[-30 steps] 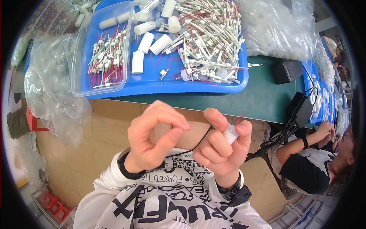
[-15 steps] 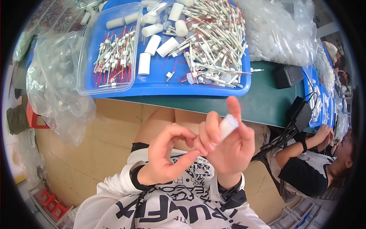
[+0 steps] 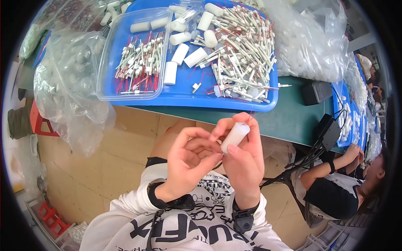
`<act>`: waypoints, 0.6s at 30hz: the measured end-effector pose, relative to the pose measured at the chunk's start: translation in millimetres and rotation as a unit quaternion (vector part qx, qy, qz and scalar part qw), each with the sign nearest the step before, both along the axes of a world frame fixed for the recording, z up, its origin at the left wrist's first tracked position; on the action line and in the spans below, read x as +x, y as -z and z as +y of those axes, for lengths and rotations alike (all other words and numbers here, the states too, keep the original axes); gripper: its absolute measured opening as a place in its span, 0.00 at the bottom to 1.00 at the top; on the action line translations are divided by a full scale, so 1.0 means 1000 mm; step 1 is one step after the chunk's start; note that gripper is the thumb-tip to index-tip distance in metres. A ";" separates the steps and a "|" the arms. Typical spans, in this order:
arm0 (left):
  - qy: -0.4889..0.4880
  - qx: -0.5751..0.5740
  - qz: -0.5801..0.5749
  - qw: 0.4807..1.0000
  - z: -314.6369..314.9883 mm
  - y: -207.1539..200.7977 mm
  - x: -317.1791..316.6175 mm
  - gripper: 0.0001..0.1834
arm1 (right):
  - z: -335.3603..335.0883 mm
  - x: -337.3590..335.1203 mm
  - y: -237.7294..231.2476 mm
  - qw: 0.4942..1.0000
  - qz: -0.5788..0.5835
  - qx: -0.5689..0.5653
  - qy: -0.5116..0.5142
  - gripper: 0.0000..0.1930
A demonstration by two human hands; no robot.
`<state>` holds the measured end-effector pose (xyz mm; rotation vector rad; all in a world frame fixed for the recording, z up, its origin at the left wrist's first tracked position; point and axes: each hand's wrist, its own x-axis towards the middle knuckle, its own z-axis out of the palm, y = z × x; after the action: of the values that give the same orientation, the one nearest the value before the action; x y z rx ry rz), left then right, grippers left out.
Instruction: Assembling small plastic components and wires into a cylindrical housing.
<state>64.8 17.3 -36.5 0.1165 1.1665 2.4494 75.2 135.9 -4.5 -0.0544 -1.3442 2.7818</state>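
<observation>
Above my lap, my right hand (image 3: 245, 161) is closed around a short white cylinder (image 3: 235, 137). The cylinder is tilted, its upper end leaning to the right, and thin red wires (image 3: 250, 117) stick out of that end. My left hand (image 3: 188, 157) is beside it, fingers curled, its thumb tip meeting the fingertips at the cylinder's lower end. Whatever those fingertips may pinch is too small to make out. Beyond both hands stands a blue tray (image 3: 197, 104) with white cylinders (image 3: 195, 57) and a heap of thin white sticks with red wires (image 3: 243, 50).
A clear plastic box (image 3: 100, 79) holding wired white pieces sits in the tray's left part. Plastic bags (image 3: 69, 79) flank the tray. On the green table (image 3: 289, 121) are a black box (image 3: 316, 93) and cables (image 3: 289, 161). A co-worker (image 3: 335, 188) sits at the right.
The white cylinder and my right hand have shifted slightly left and down, the hand turning so more of the cylinder shows. My raised right finger has bent in. The camera view has shifted slightly.
</observation>
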 end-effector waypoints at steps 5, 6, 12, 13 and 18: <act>-0.093 -0.013 0.021 0.995 -0.004 -0.003 -0.002 0.23 | -0.017 -0.006 0.000 0.997 0.022 0.073 0.031 0.23; -0.116 -0.016 0.011 0.993 -0.005 -0.003 -0.002 0.24 | -0.021 -0.008 0.000 0.994 0.036 0.093 0.035 0.23; -0.226 -0.064 0.072 0.969 -0.018 -0.001 0.001 0.26 | -0.050 -0.013 0.000 0.987 0.051 0.140 0.060 0.25; -0.235 -0.072 0.079 0.966 -0.021 0.002 0.000 0.26 | -0.054 -0.015 0.002 0.987 0.059 0.129 0.070 0.25; -0.277 -0.108 0.163 0.941 -0.040 -0.008 -0.007 0.28 | -0.061 -0.025 -0.007 0.985 0.115 0.120 0.046 0.27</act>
<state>58.2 -23.0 -28.1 0.1496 1.8139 2.8255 50.2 75.3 2.6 0.2019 -1.5586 2.4416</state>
